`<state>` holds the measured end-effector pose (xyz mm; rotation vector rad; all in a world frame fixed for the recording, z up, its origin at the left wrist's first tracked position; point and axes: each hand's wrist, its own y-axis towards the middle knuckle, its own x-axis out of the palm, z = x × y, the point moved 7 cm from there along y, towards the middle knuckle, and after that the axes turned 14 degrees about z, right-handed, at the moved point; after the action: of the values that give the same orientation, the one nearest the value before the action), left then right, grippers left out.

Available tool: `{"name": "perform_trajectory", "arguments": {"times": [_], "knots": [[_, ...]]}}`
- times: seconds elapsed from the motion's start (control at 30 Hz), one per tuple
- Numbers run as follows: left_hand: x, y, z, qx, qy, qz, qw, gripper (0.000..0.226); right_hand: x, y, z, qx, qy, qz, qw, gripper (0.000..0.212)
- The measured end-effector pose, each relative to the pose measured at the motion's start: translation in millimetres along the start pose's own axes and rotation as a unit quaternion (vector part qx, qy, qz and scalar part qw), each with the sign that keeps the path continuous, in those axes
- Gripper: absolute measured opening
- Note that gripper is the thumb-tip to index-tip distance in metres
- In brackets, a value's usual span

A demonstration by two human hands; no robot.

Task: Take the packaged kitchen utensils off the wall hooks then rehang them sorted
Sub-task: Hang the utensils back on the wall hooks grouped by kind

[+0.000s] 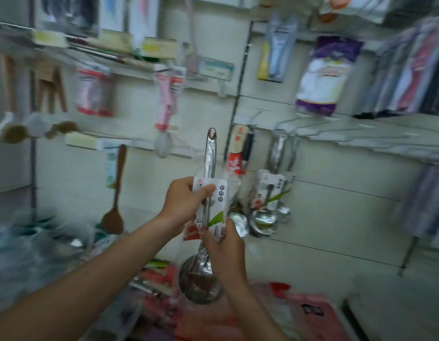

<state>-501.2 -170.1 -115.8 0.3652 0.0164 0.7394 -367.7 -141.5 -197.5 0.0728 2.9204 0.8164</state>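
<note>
Both our hands are closed on one packaged steel ladle [210, 156], held upright in front of the wall, near the middle of the scene. Our left hand [186, 200] grips the top of its white card sleeve [217, 207], thumb pressed across the front and fingers curled behind. Our right hand [225, 252] pinches the sleeve's lower edge from below, its back turned towards us. The ladle's handle rises above the left hand, its end free of any hook, and its bowl hangs below and to the left of the right wrist.

Just to the right, farther back, more packaged ladles [265, 217] hang on the wall from a wire hook [299, 124]. Between them and our ladle hangs a red-labelled pack [238, 153]. On the left a wooden spatula [115, 212] hangs on the wall, and higher up a pink utensil [166, 99]. A purple and white bag [324, 77] hangs upper right. Much of the scene is blurred.
</note>
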Motion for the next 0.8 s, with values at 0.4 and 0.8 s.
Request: {"name": "perform_trajectory", "arguments": {"times": [0.4,0.8], "knots": [[221.8,-38.5,-5.8,0.008,-0.012,-0.132,0.991,0.013,-181.5,76.0,63.8,0.024,-0.068,0.131,0.989,0.015],[281.1,-3.4,28.0,0.059,-0.026,-0.117,0.991,0.008,-204.8,148.6,54.3,-0.027,-0.046,0.153,0.987,0.014]]}}
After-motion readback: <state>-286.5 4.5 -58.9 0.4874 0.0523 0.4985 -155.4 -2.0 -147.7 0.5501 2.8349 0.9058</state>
